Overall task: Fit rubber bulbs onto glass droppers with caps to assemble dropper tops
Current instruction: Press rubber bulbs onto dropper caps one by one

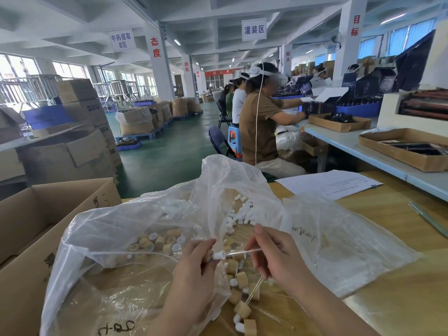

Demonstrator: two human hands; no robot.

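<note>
Lower centre: left hand [194,263] pinches small white rubber bulb [217,255], right hand [272,254] pinches thin clear glass dropper [242,252]; joining them likely needs a straight push.

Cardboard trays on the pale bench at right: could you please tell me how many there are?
2. The far tray lies beside the seated workers; the near tray lies cut off at the right edge. Others may be hidden.

One wide-angle camera sat on the person's head and looked forward and down, close over the left hand [194,263] and right hand [274,255] above the surface [400,311]. Its broad field also reached across the factory hall ahead, where seated workers [259,122] appeared far off.
</note>
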